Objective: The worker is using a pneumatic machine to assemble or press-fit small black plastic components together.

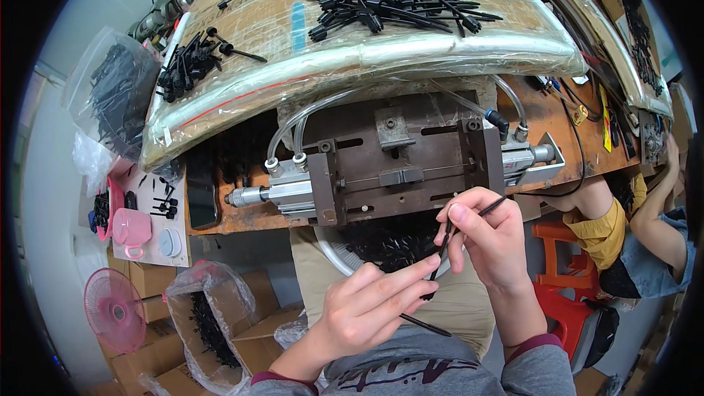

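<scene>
Right hand (pixel 488 238): pinching 1 black rod (pixel 445 238), lower middle of the frame.
Left hand (pixel 374 304): fingertips against the rod; full grip can't be told.
Rod handling: light pinch, steadied below, likely works best.

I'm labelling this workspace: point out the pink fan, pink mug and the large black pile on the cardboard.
Pink fan (pixel 118 312), head view, its hub.
Pink mug (pixel 132 227), head view, its body.
Large black pile (pixel 396 6), head view, its middle.
</scene>
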The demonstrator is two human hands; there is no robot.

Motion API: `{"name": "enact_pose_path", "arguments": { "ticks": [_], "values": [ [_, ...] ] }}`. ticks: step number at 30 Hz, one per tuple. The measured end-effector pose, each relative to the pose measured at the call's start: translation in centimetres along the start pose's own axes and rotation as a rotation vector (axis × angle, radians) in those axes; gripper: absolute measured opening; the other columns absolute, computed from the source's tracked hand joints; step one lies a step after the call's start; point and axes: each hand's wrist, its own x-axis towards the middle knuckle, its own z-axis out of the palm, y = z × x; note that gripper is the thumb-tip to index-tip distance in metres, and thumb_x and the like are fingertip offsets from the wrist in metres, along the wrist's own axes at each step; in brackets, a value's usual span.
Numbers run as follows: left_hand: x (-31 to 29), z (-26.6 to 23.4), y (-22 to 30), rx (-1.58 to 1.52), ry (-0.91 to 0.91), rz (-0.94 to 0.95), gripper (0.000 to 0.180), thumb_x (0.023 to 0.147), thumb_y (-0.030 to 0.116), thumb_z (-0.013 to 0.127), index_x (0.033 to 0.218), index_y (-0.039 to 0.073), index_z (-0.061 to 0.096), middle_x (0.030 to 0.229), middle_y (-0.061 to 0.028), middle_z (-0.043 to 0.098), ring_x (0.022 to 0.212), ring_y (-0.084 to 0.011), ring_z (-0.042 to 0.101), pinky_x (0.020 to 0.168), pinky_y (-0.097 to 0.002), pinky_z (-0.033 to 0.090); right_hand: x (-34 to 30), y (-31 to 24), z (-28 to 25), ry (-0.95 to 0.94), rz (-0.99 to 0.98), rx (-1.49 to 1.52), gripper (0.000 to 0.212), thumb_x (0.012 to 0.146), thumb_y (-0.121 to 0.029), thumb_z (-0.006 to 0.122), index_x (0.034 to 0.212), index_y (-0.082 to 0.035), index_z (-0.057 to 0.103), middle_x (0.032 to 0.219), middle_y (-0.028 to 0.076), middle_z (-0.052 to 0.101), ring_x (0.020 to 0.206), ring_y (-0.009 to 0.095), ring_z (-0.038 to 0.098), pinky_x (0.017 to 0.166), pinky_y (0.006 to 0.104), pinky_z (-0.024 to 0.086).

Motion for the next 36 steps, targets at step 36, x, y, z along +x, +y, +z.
{"name": "enact_pose_path", "arguments": {
  "ticks": [36],
  "values": [
    [2.4, 2.1, -2.7, 0.519, -0.049, -0.090, 0.028, 0.070, 0.011, 0.076, 0.097, 0.003, 0.070, 0.128, -0.0080, 0.064, 0.068, -0.0178, 0.050, 0.060, -0.0283, 0.044, -2.6, -0.7, -1.3, 0.142, -0.062, -0.157, 0.016, 0.089, 0.004, 0.063, 0.104, 0.010, 0.062, 0.094, 0.023, 0.072, 0.059, 0.018, 0.069, 0.052, 0.0249, 0.057]
  ]
}}
